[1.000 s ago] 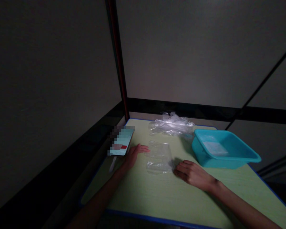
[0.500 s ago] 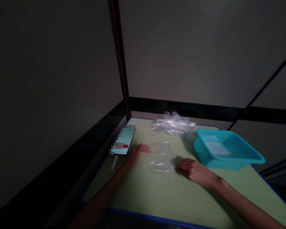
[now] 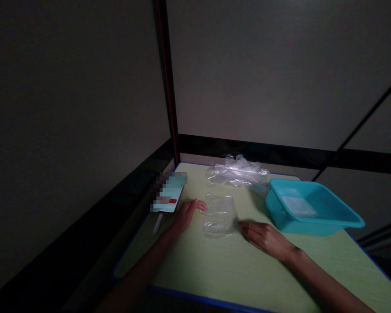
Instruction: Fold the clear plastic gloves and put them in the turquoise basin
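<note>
A thin, see-through piece of plastic film (image 3: 220, 215), perhaps a bag or a disposable glove, lies flattened on the pale green table (image 3: 195, 269). My left hand (image 3: 186, 214) rests at its left edge, fingers stretched out and touching the film. At the opposite edge, my right hand (image 3: 263, 237) lies low over the table with its fingers straightened, their tips by the film's lower right corner. Neither hand appears to grip anything. Farther back sits a crumpled heap of similar clear plastic (image 3: 237, 171).
A turquoise basin (image 3: 313, 226) stands at the table's right side, with a whitish flat packet (image 3: 299, 206) inside. On the left edge, a phone (image 3: 169, 195) with a lit, partly blurred screen is propped up. Walls (image 3: 254, 78) close off the back and left.
My right hand's fingers, curled before, have straightened and reach slightly farther left toward the film. My left hand and the film have stayed in place. The view has tilted slightly.
</note>
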Action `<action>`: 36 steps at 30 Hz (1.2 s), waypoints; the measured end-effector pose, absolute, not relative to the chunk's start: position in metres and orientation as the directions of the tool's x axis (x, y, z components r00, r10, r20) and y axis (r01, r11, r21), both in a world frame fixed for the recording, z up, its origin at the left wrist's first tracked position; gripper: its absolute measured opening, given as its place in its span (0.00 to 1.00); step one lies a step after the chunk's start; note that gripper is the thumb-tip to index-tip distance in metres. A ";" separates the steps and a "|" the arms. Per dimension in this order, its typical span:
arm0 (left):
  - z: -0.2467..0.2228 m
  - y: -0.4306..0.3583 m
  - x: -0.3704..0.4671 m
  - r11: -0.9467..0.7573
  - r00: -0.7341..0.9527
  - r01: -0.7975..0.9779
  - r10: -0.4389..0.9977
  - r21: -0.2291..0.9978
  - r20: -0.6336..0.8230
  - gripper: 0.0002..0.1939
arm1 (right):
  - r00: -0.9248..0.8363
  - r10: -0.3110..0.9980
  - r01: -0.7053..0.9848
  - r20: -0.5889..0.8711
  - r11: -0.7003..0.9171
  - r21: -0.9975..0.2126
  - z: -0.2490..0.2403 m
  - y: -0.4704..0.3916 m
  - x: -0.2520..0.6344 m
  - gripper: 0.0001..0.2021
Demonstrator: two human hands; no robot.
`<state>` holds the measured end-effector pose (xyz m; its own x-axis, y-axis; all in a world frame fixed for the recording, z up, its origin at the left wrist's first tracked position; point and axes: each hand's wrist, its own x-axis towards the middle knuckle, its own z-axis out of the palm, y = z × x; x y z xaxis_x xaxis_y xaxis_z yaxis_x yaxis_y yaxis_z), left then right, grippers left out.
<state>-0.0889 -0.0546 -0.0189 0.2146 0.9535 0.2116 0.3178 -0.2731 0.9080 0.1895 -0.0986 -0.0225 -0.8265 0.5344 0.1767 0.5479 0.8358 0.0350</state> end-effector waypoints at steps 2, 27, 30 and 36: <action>-0.019 -0.055 -0.089 -0.280 0.221 0.322 0.951 0.905 0.215 0.31 | -0.810 0.556 0.559 0.189 0.828 -0.040 -0.026 -0.099 0.190 0.15; -0.029 -0.048 -0.086 -0.295 0.132 0.285 0.955 0.912 0.267 0.26 | -0.772 0.609 0.508 0.180 0.762 -0.402 -0.014 -0.050 0.175 0.15; -0.029 -0.048 -0.085 -0.286 0.134 0.277 0.957 0.917 0.258 0.24 | -0.696 0.704 0.531 0.141 0.637 -0.559 -0.006 -0.040 0.170 0.13; -0.031 -0.046 -0.087 -0.268 0.109 0.266 0.963 0.926 0.248 0.18 | -0.578 0.812 0.538 0.086 0.458 -0.708 -0.008 -0.011 0.159 0.16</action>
